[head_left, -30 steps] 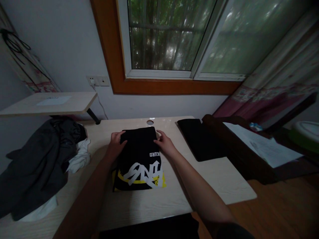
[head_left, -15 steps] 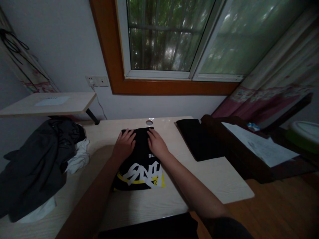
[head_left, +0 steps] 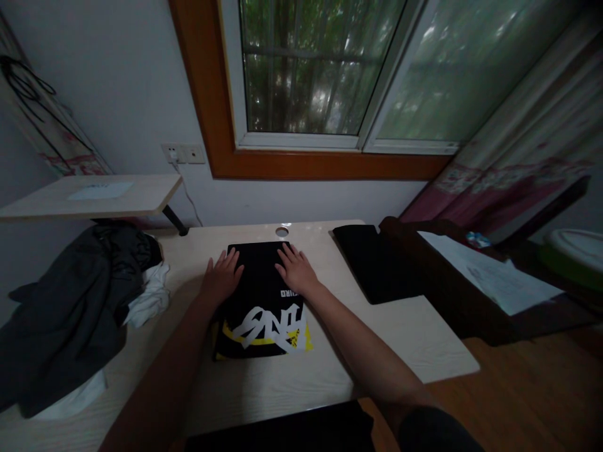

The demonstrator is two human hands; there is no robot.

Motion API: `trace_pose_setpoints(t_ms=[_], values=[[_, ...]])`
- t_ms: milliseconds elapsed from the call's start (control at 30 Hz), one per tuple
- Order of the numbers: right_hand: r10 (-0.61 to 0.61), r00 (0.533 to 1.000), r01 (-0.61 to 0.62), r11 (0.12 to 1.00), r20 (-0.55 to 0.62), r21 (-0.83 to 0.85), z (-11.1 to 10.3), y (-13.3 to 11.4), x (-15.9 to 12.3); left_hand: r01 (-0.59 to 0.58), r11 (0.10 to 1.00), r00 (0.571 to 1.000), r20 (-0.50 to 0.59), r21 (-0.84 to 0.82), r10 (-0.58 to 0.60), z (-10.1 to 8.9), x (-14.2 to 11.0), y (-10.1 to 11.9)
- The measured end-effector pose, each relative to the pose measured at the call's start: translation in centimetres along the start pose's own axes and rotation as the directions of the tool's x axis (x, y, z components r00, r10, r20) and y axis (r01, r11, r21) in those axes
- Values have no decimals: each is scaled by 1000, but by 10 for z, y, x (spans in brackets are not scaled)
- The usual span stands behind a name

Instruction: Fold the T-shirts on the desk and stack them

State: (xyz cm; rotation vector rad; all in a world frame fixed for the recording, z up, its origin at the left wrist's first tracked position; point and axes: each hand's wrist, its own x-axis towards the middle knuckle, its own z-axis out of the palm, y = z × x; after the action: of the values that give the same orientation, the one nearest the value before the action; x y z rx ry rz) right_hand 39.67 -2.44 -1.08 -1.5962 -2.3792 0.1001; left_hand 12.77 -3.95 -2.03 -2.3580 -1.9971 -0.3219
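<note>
Both hands have shifted since the earlier frame: your left hand outward to the left side of the folded black garment, your right hand slightly outward too. Both are open, fingers spread, backs up; neither grips anything. Garment lies flat on the counter, mid-width, just short of the far edge. Dark folded cloth sits towards the far right corner; grey clothing is heaped along the left.

Step in hand (judged): flattening the folded garment at its far end. From this pose, a further pass calls for flat palms and even, light pressure; a lift would need fingertips under both side edges.

Writing: small pale print by your right hand, perhaps "URO", uncertain. Large white lettering over yellow: stylised, unreadable. Marks on the shelf paper: too small. Brand: not established.
</note>
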Motion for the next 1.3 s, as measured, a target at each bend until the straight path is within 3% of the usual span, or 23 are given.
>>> trace_pose_setpoints(t_ms=[133,267,367,467,600,700,900,1100,1300], values=[[45,999,-45,999,-16,7,-6,15,-15,55,998,999,0,-22,-55,-2,-12,-22],[50,997,-44,993,-57,110,-17,21,-38,13,988,999,-33,-155,-19,-14,-30,-37],[62,994,-39,972,-92,230,-28,20,-55,6,957,999,-44,-289,-19,-29,-46,-35],[94,992,-59,927,-78,370,-35,15,-68,88,890,996,54,-448,-71,-45,-59,-23],[154,985,-166,775,72,610,-38,10,-72,246,770,964,229,-589,-133,-57,-63,-8],[191,962,-272,664,194,697,-36,8,-69,344,629,931,341,-698,-131,-57,-58,-5],[209,954,-291,492,214,820,-25,9,-57,380,349,921,387,-857,-51,-46,-41,-3],[221,942,-307,265,253,914,-22,9,-52,413,279,909,411,-867,-67,-44,-37,0],[236,947,-235,35,220,971,-36,9,-48,424,164,906,417,-891,-76,-66,-39,3]])
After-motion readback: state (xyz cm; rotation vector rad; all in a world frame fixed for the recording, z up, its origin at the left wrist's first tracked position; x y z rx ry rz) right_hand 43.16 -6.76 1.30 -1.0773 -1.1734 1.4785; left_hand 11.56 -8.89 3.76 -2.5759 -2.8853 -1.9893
